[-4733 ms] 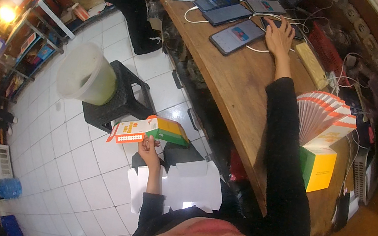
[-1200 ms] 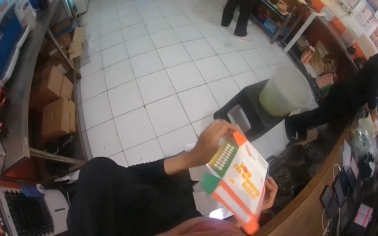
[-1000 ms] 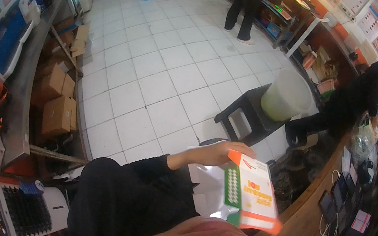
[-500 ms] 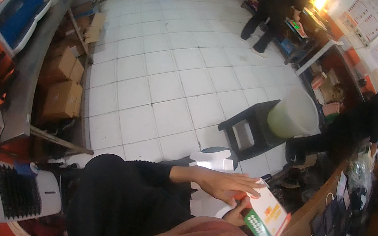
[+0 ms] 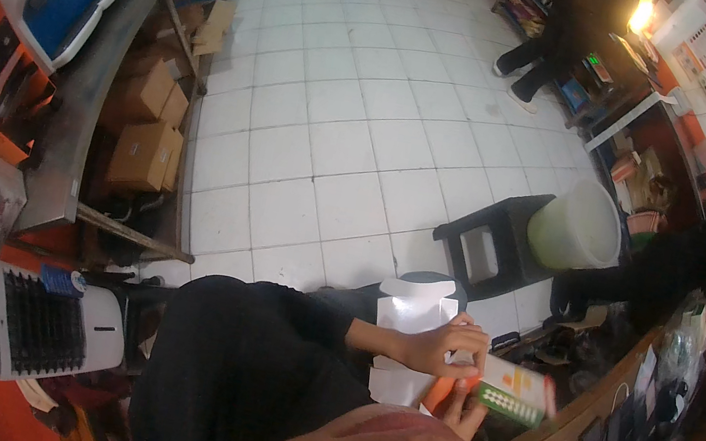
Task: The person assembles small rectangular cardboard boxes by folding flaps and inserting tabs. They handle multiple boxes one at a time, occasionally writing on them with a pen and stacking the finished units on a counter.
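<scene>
Got brown wooden table (image 5: 557, 431), white unfolded cardboard sheet (image 5: 417, 315) left of it. Holding between them white-green-orange cardboard carton (image 5: 521, 382). Pinched at orange end by curled left hand (image 5: 446, 346), with right hand (image 5: 465, 414) below; can't tell right-finger spread.

There are one left hand (image 5: 449, 346), one right hand (image 5: 464, 414), one green-and-orange carton (image 5: 521, 383), one plastic stool (image 5: 514, 230), one bucket (image 5: 573, 229), two co-workers (image 5: 687, 256).
</scene>
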Action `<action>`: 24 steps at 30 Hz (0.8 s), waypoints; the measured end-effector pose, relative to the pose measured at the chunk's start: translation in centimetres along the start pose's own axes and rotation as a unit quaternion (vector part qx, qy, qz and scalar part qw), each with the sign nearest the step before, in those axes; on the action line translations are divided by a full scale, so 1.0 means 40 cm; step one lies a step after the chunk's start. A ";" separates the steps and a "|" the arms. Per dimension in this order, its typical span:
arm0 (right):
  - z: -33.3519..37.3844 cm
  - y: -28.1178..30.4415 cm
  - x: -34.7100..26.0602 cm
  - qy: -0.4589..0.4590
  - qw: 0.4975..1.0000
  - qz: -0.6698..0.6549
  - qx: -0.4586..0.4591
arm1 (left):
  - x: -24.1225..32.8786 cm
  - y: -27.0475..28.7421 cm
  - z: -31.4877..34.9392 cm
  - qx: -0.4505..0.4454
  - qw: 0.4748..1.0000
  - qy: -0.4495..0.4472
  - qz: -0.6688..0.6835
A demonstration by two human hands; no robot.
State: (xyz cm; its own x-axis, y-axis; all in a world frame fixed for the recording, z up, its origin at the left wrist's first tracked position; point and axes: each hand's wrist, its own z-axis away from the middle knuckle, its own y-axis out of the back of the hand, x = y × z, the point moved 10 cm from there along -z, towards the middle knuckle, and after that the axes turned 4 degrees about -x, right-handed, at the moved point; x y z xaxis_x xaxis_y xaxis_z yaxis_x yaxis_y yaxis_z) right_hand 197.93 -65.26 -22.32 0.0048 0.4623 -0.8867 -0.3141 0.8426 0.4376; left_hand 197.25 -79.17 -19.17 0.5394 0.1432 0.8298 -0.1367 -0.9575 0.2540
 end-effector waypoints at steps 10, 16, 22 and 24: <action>-0.010 -0.036 0.088 -0.021 0.990 0.114 -0.074 | -0.076 -0.104 0.034 -0.154 0.907 -0.207 -0.331; 0.039 -0.001 0.156 0.049 0.986 0.155 0.036 | -0.080 -0.140 0.013 -0.254 0.914 -0.208 -0.238; 0.073 0.054 0.091 0.043 0.991 0.089 0.091 | 0.016 -0.136 -0.021 -0.225 0.903 -0.221 -0.293; 0.083 0.048 0.046 -0.042 0.994 -0.003 0.097 | 0.047 -0.128 -0.023 -0.229 0.878 -0.212 -0.363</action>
State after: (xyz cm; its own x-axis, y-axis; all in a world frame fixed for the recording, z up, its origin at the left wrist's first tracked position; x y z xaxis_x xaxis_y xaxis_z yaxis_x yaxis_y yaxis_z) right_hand 200.48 -61.88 -22.62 0.0883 0.4721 -0.8771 -0.1257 0.8788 0.4603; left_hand 198.21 -73.76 -18.44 0.8701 0.4748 0.1322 0.1031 -0.4376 0.8932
